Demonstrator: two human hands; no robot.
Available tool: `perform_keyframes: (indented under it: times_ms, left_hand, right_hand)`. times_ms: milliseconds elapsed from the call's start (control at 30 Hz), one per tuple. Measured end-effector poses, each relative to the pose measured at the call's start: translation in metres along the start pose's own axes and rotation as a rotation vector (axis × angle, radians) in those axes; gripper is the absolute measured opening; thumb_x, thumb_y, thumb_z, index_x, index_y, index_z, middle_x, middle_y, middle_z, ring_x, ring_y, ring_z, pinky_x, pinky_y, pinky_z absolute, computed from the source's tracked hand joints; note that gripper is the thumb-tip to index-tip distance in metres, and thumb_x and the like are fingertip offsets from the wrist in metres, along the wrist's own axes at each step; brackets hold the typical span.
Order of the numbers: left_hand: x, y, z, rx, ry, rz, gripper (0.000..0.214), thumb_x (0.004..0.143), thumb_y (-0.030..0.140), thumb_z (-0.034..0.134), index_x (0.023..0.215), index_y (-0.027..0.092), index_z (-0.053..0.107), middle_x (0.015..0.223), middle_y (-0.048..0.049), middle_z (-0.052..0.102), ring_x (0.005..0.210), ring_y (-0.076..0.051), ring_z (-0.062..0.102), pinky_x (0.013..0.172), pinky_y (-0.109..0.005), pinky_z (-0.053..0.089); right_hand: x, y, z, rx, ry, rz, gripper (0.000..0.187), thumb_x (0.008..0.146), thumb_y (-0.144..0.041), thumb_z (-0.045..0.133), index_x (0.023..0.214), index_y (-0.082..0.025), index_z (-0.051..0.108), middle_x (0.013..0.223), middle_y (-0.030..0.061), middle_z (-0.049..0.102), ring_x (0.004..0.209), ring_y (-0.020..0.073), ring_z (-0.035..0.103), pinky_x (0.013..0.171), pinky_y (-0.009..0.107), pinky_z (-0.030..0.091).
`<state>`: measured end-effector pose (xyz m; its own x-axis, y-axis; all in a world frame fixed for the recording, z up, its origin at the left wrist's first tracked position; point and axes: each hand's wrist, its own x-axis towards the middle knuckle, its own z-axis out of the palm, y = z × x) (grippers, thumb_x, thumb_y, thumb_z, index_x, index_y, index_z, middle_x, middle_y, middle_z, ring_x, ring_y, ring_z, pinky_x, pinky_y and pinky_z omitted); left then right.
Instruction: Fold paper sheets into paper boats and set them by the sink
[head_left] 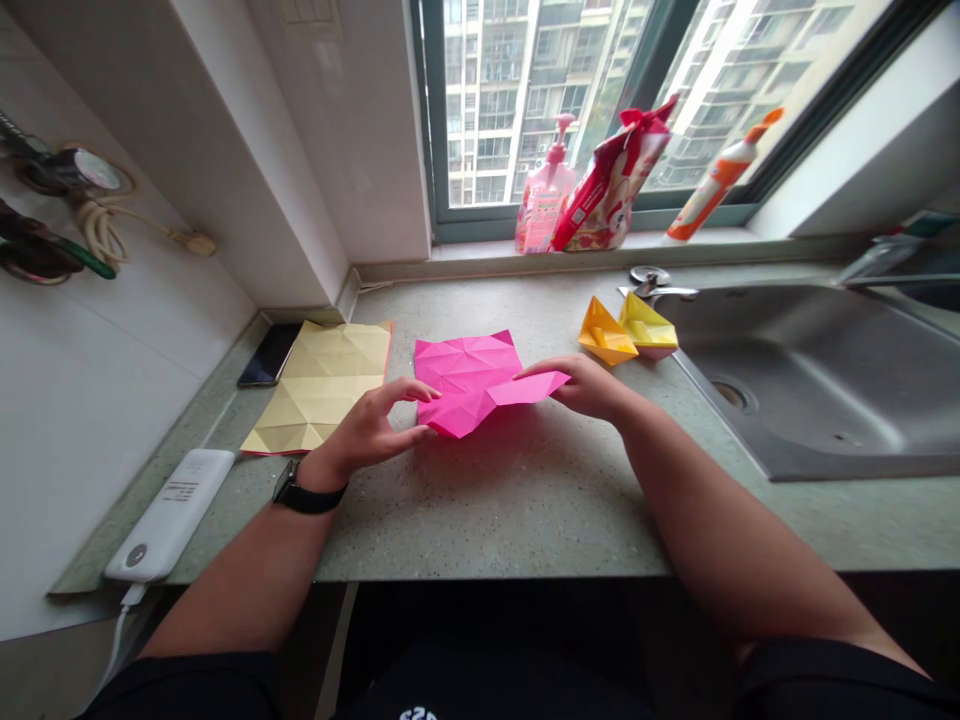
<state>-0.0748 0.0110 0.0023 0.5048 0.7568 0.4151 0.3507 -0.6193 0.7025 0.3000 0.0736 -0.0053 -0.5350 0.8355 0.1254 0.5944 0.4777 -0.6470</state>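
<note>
A bright pink sheet of creased origami paper [465, 375] is held above the counter, its right near part folded up into a flap. My left hand [379, 425] grips its left near edge between thumb and fingers. On the right side, my right hand [581, 385] holds the folded flap, which hides part of the fingers. To the left lies a pale yellow creased paper [337, 370] with a reddish underside. Two folded paper boats, one orange [606, 335] and one yellow [646, 325], stand beyond my right hand.
A steel sink [832, 400] is set into the counter [495, 520] on the right. At the left are a dark phone [270, 355] and a white power bank [172, 510] with a cable. A pink pump bottle [544, 200], red bag [619, 185] and orange-white bottle [716, 185] line the sill.
</note>
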Motion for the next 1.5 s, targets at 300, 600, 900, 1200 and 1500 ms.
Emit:
perform_keyframes:
  times_ms: [300, 600, 900, 1200, 1500]
  left_hand:
    - [0.003, 0.002, 0.0, 0.004, 0.024, 0.11, 0.02, 0.095, 0.032, 0.085, 0.108, 0.02, 0.074, 0.122, -0.0125, 0.08, 0.117, -0.025, 0.076, 0.106, -0.044, 0.061]
    - [-0.001, -0.001, 0.01, 0.068, 0.298, -0.119, 0.024, 0.102, 0.043, 0.074, 0.1, 0.019, 0.072, 0.084, -0.0029, 0.077, 0.071, -0.017, 0.076, 0.06, -0.024, 0.058]
    - [0.011, -0.011, 0.02, 0.213, 0.493, -0.229, 0.015, 0.102, 0.035, 0.068, 0.111, 0.023, 0.068, 0.091, 0.0001, 0.075, 0.07, -0.014, 0.072, 0.067, -0.024, 0.057]
    - [0.011, -0.019, 0.026, 0.373, 0.503, -0.167, 0.035, 0.099, 0.021, 0.067, 0.133, 0.023, 0.059, 0.091, 0.0017, 0.066, 0.073, -0.014, 0.062, 0.077, -0.029, 0.057]
    - [0.035, -0.005, 0.041, 0.505, 0.009, 0.011, 0.036, 0.106, 0.028, 0.06, 0.141, 0.02, 0.064, 0.142, -0.015, 0.067, 0.136, -0.032, 0.062, 0.12, -0.053, 0.051]
  right_hand:
    - [0.002, 0.008, 0.0, 0.101, -0.007, 0.09, 0.031, 0.096, -0.022, 0.062, 0.114, -0.024, 0.087, 0.112, 0.0066, 0.087, 0.101, 0.0254, 0.081, 0.094, 0.039, 0.065]
    - [0.002, 0.009, 0.004, 0.165, -0.116, 0.06, 0.03, 0.101, -0.042, 0.062, 0.109, -0.026, 0.087, 0.109, 0.0044, 0.086, 0.1, 0.024, 0.079, 0.093, 0.038, 0.065]
    - [0.008, 0.007, 0.017, 0.033, -0.063, 0.169, 0.021, 0.094, -0.036, 0.068, 0.1, -0.025, 0.085, 0.088, 0.0009, 0.083, 0.08, 0.0228, 0.076, 0.072, 0.032, 0.059]
    - [0.008, 0.013, 0.025, -0.259, 0.162, 0.268, 0.023, 0.091, -0.05, 0.072, 0.086, -0.027, 0.074, 0.078, 0.0036, 0.078, 0.07, 0.0226, 0.069, 0.062, 0.033, 0.052]
    - [0.008, -0.037, 0.039, -0.313, 0.373, -0.154, 0.026, 0.106, -0.034, 0.054, 0.12, -0.027, 0.076, 0.119, 0.0118, 0.079, 0.115, 0.0322, 0.071, 0.104, 0.049, 0.057]
